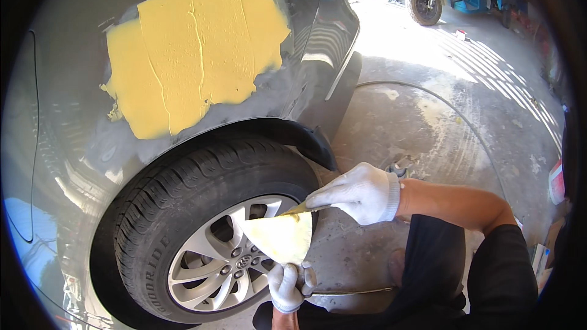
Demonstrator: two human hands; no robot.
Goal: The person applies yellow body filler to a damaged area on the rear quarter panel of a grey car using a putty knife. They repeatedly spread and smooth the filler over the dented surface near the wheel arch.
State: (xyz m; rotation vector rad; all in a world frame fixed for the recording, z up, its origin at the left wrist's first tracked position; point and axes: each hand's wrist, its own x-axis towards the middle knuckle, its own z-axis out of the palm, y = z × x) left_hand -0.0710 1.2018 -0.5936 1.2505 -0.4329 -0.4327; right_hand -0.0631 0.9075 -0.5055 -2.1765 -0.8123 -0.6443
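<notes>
hands (364, 194) (286, 287) total two, holding one scraper (304, 208) and one plate (282, 237).

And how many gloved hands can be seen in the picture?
2: the right hand, at the right edge of the tyre; the left hand, holding the fan-shaped plate from below.

The right forearm (452, 203), bare below a dark sleeve (502, 263), is extending leftward from a bent elbow (502, 217). The right hand (365, 194), in a white glove, is pointing its fingers to the left and closing them in a grip. Lower down, the left hand (286, 287), also gloved, is pointing upward from the wrist (285, 319) and curling its fingers into a pinch. The hands are sitting apart.
</notes>
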